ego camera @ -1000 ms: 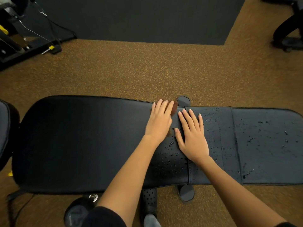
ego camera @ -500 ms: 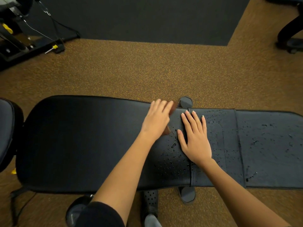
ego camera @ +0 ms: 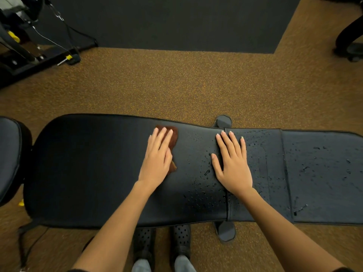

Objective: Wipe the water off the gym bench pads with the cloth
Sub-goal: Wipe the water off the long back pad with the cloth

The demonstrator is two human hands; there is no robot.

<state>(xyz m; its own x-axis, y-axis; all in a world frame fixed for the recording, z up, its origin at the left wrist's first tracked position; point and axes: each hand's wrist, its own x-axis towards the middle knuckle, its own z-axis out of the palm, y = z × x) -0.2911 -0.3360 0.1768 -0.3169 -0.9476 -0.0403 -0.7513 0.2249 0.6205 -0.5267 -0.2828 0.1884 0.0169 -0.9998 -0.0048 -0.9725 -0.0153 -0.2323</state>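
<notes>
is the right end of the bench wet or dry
Wet. Water beads dot the right pad and the stretch beside the right hand; the left hand presses the cloth farther left.

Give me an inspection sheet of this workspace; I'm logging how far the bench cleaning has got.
Surface: long bench pad looks dry at left; droplets beside the seam; seat pad wet.
Job's things: brown cloth flat on the long pad.
Clutter: nothing seen on the pads.
Grippers: left hand presses the cloth with straight fingers; right hand rests flat across the seam.
Cables: thin cables by the gym machine, far left.
Surroundings: speckled brown floor, dark mat.
</notes>
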